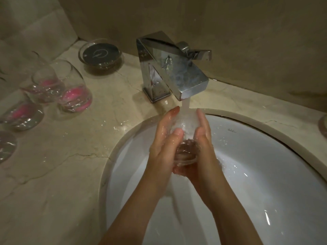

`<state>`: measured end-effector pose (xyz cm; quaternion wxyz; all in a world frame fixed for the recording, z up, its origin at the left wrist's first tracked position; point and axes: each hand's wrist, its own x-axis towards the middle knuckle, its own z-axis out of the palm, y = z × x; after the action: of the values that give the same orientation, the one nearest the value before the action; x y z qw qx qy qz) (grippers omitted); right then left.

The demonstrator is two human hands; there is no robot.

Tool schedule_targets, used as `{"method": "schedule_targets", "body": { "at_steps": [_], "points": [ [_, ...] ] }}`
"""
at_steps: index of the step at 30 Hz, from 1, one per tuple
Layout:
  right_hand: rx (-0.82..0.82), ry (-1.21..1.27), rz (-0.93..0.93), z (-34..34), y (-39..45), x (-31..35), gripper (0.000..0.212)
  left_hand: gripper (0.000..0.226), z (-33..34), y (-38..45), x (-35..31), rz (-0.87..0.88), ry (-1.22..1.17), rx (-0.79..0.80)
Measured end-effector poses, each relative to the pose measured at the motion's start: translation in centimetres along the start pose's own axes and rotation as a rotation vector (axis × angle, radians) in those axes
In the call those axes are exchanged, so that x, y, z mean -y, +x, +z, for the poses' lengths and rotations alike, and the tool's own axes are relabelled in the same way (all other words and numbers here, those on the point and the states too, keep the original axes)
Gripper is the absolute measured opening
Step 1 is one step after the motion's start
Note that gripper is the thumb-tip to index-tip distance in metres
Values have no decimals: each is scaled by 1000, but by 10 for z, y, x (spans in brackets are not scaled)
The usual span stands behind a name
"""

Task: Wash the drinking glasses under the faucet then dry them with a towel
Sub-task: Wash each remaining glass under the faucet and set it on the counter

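Water pours from the chrome faucet [174,68] straight into the drinking glass [185,138], held over the white sink [265,165]. The left hand [163,138] has its grip wrapped round the glass's left side, thumb across the front; the right hand [201,138] cups the other side and the base. On the marble desk [70,165], left, stand more glasses [74,91] showing pink inside.

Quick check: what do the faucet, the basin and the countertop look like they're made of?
Faucet: polished chrome-look metal, mirror reflections. Basin: glossy white, probably glazed ceramic, with sharp highlights. Countertop: beige veined stone, likely polished marble; could be an imitation.
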<state>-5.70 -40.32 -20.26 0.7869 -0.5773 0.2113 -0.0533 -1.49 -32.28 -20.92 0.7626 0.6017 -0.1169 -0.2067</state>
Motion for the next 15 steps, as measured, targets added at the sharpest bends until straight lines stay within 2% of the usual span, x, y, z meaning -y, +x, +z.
{"method": "schedule_targets", "body": {
  "at_steps": [5,9,11,14,15],
  "points": [
    [-119,-279,-115,-4,-1,-8,37,35,0,-1,-1,154,339,40],
    [-131,-319,-191,1,-5,-4,37,36,-3,2,-4,164,400,70],
    [-116,-308,-188,3,-4,-1,35,37,-3,2,-2,137,319,56],
    [-47,-156,-107,2,0,-3,39,33,-2,3,-2,-26,-81,22],
    [-33,-160,-97,1,0,-2,40,34,-2,3,-3,-39,-136,10]
  ]
}}
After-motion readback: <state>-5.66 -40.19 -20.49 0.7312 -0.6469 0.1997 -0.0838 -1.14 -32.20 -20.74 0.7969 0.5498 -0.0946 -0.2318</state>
